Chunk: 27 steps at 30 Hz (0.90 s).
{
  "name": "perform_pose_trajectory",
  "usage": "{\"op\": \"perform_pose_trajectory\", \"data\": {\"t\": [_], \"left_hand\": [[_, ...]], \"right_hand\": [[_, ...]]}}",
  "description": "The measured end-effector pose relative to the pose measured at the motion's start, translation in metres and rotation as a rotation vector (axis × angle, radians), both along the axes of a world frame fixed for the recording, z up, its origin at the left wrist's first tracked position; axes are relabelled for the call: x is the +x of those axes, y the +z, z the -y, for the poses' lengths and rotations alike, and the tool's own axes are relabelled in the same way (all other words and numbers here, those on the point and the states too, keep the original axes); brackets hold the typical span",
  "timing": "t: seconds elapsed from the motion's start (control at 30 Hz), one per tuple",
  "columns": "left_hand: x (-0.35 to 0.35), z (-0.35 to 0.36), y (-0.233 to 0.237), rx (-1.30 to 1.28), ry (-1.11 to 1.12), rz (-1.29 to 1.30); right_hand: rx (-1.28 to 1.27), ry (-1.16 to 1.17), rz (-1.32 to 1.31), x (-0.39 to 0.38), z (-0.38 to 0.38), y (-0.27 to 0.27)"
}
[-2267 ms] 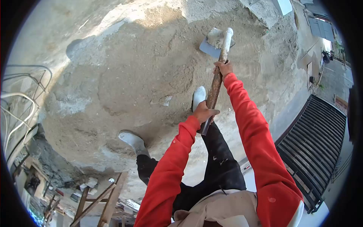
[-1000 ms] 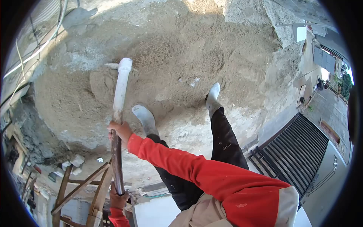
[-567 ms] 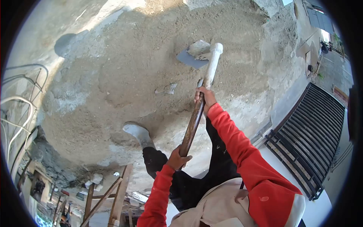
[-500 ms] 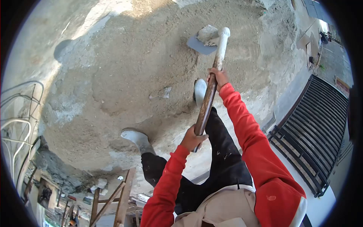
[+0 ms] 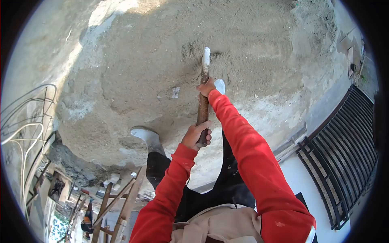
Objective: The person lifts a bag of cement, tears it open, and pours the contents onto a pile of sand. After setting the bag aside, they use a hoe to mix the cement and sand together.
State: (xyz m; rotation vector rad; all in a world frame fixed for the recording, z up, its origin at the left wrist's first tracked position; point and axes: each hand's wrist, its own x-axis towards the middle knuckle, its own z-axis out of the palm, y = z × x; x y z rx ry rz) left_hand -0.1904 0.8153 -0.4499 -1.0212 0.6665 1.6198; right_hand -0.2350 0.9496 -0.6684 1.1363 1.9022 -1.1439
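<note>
A long wooden handle (image 5: 203,106), dark brown with a whitish far end, points away from my body over the ground (image 5: 133,69). Near its lower end, my left hand (image 5: 196,134) is closed round the wood. Farther up, my right hand (image 5: 207,86) grips it just below the pale part. The tool's head cannot be seen; the ground beside the handle's far tip is dark and roughened. A white boot (image 5: 219,86) stands close to my right hand, and another boot (image 5: 146,136) is planted at the lower left.
Black metal bars (image 5: 344,150) run along the right side. Wooden trestle legs (image 5: 121,210) stand at the lower left, with a person (image 5: 87,220) beyond them. Looped cables (image 5: 25,150) hang at the left edge. A scrap (image 5: 175,92) lies on the ground.
Both hands and the handle have shifted left and the handle is more upright in view. The grey blade with its pale lump, visible before, no longer shows. The view has turned slightly.
</note>
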Motion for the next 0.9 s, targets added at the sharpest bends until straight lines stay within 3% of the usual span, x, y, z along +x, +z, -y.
{"op": "perform_pose_trajectory", "data": {"t": [0.1,0.17,0.2,0.23,0.3,0.33,0.43,0.5,0.57,0.6,0.67,0.77,0.8,0.83,0.9], "left_hand": [[-0.02,0.052,0.009,0.144,0.115,0.091],[-0.023,0.098,0.021,0.263,0.185,0.089],[-0.02,0.125,0.033,0.322,0.244,0.093],[-0.01,0.155,0.048,0.379,0.311,0.098],[0.02,0.22,0.073,0.34,0.321,0.033],[0.044,0.253,0.087,0.306,0.314,0.011],[0.122,0.35,0.135,0.171,0.275,-0.079],[0.198,0.412,0.16,-0.21,-0.1,-0.18],[0.24,0.447,0.193,-0.619,-0.277,-0.178],[0.257,0.455,0.203,-0.621,-0.273,-0.168],[0.281,0.463,0.211,-0.829,-0.519,-0.361],[0.298,0.444,0.167,-0.644,-0.367,-0.466],[0.256,0.416,0.138,-0.469,0.139,-0.316],[0.219,0.394,0.102,-0.663,-0.013,-0.518],[0.154,0.332,0.007,-0.841,-0.062,-0.523]], "right_hand": [[-0.034,-0.021,-0.182,-0.004,0.035,-0.014],[-0.318,-0.325,-0.265,-0.031,0.066,0.057],[-0.45,-0.38,-0.274,-0.033,0.084,0.067],[-0.428,-0.36,-0.271,-0.036,0.105,0.08],[-0.623,-0.617,-0.07,-0.045,0.16,0.104],[-0.611,-0.61,-0.05,-0.042,0.195,0.115],[-0.613,-0.557,-0.141,0.007,0.326,0.158],[-0.728,-0.576,-0.062,0.058,0.413,0.202],[-0.978,-0.604,0.067,0.107,0.472,0.229],[-1.03,-0.66,0.156,0.125,0.481,0.245],[-1.074,-0.717,0.26,0.13,0.481,0.262],[-0.929,-0.693,0.094,0.11,0.403,0.272],[-0.849,-0.685,0.032,0.101,0.364,0.259],[-0.742,-0.618,-0.041,0.085,0.317,0.25],[-0.548,-0.485,-0.183,0.057,0.225,0.232]]}}
